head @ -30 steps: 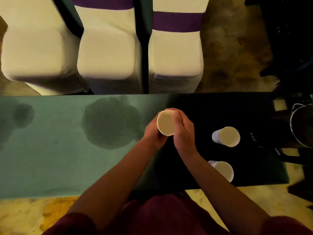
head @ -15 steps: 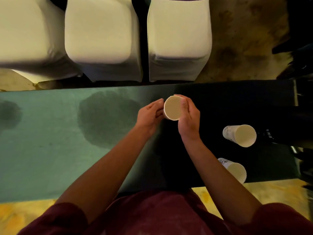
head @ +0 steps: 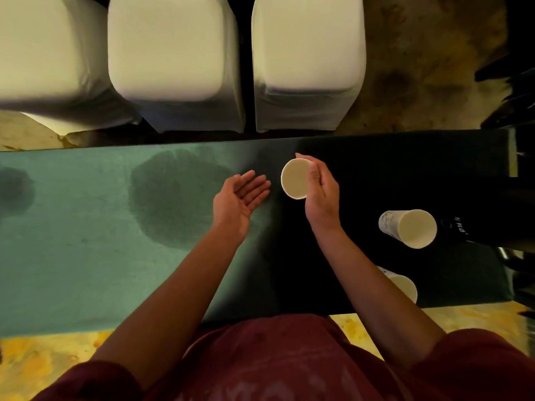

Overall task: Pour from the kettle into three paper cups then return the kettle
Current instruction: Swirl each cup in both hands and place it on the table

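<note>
A maroon shirt fills the near edge, with both bare forearms reaching forward over the green table. Just right of the right forearm, a near paper cup stands mouth up, partly hidden by that arm. Farther out to the right, a second paper cup also stands upright, with print on its wall too small to read. The right hand holds the held paper cup by its side, thumb and fingers curled round it, mouth facing up toward the camera and its long axis running nearly straight along the line of sight, so the wall is barely visible. The left hand, just left of that cup and apart from it, lies palm up with fingers straight and loose, holding nothing. Left of it is a dark wet patch. Beyond the table stand three covered chairs, cut off at the top. The kettle cannot be made out.
</note>
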A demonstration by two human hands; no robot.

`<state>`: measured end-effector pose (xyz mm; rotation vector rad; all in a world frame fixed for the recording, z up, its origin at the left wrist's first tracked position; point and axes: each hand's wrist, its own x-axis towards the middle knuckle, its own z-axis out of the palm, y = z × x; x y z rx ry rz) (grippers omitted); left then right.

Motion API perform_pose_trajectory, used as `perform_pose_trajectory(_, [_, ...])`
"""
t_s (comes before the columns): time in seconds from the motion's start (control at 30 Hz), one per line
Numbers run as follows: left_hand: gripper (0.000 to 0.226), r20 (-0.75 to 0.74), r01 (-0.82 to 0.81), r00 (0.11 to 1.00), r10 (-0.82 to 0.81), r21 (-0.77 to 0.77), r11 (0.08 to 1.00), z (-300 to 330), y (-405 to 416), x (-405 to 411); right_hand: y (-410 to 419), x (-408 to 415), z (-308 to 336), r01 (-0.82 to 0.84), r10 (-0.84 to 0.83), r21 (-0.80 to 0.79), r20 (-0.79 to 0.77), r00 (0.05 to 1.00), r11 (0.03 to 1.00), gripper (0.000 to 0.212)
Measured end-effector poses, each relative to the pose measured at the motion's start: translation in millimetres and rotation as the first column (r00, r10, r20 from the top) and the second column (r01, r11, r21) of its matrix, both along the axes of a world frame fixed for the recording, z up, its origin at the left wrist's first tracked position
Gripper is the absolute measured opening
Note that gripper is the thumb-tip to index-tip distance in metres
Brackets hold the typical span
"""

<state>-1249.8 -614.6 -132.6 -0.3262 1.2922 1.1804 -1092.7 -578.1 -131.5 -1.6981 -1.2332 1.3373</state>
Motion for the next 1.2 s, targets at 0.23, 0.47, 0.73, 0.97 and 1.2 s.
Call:
perform_pose_trajectory(0.23, [0.04,-0.009,-0.004,1.0,0.004,-0.013,1.0,1.2,-26.7,5.4,3.8,21.6,23.7,-0.017,0.017,0.004,0.037,0.999,1.0,0.038])
perform_pose_trajectory(0.47, [0.037,-0.013,0.041,0.999,-0.042,-0.031,0.999,13.4,-65.8,33.7,-15.2,82.2,92.6,-0.073,0.063,0.249,0.048,0.997,0.966,0.025])
perform_pose_trajectory(0.73, [0.039,0.008,0.164,0.987,-0.163,-0.038,0.986,24.9,-87.9,116.7,-89.9,170.3,105.5,-0.047,0.045,0.261,0.013,0.999,0.964,0.027])
perform_pose_trajectory(0.97, [0.035,-0.024,0.25,0.968,-0.25,-0.009,0.968,39.9,-91.7,192.4,-128.5,223.3,78.0,-0.024,0.011,0.233,0.055,0.998,0.972,0.03])
perform_pose_trajectory(1.2, [0.034,-0.097,0.332,0.936,-0.338,-0.075,0.94,38.4,-101.6,239.9,-140.3,251.5,44.3,-0.15,0.142,0.063,0.119,0.983,0.987,0.033])
